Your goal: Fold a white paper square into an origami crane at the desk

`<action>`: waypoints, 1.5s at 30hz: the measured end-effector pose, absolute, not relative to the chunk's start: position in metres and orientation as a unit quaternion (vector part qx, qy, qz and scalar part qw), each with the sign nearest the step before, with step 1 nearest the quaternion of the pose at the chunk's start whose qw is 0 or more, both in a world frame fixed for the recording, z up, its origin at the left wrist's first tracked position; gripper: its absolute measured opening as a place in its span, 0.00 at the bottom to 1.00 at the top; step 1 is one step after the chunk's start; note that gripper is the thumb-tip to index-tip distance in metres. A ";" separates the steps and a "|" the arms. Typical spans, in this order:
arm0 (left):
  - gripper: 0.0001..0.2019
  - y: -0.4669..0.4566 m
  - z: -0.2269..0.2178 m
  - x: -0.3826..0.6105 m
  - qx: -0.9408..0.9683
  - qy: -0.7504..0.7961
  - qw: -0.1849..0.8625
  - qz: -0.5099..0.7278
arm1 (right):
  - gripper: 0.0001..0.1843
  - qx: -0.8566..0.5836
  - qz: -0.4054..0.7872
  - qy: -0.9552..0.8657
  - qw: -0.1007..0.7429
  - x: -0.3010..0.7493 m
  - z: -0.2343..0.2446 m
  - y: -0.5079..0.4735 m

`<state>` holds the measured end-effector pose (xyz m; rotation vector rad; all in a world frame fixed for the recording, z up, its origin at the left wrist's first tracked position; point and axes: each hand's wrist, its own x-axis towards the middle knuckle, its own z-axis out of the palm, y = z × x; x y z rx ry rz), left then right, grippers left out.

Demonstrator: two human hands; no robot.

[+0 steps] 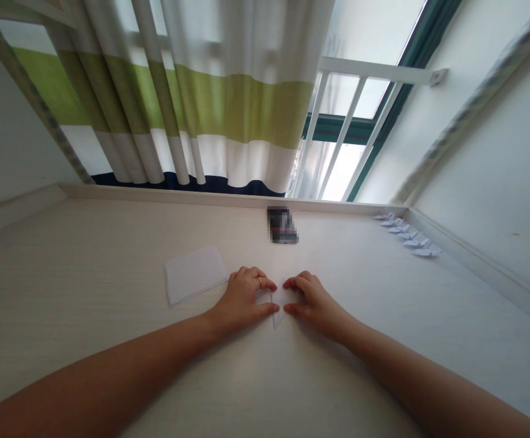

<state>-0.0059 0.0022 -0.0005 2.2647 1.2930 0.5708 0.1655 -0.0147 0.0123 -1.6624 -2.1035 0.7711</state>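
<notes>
A small piece of white folded paper lies on the pale desk top between my hands, its lower end narrowing to a point. My left hand, with a ring on one finger, grips the paper's left side between thumb and fingers. From the right, my right hand pinches its other side the same way. The fingertips of both hands nearly meet over the paper and cover part of it. Left of my left hand lies a stack of white paper sheets.
A dark, pixelated object sits beyond my hands near the back ledge. Several folded white paper shapes stand in a row at the back right corner. Behind the raised rim hang a striped curtain and a white railing.
</notes>
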 end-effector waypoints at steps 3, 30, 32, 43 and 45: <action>0.15 0.002 -0.001 -0.005 0.827 0.470 0.233 0.204 | 0.13 -0.591 0.289 -0.733 0.171 0.166 0.014 -0.013; 0.15 0.000 0.002 -0.006 0.838 0.448 0.244 0.196 | 0.13 -0.589 0.304 -0.728 0.175 0.165 0.011 -0.019; 0.13 0.000 0.003 -0.006 0.836 0.446 0.248 0.200 | 0.14 -0.563 0.292 -0.748 0.195 0.165 0.009 -0.018; 0.05 0.001 0.003 -0.006 0.822 0.461 0.259 0.213 | 0.02 -0.528 0.214 -0.806 0.164 0.166 0.010 -0.011; 0.04 0.001 0.003 -0.005 0.822 0.458 0.259 0.216 | 0.02 -0.522 0.202 -0.814 0.157 0.167 0.010 -0.011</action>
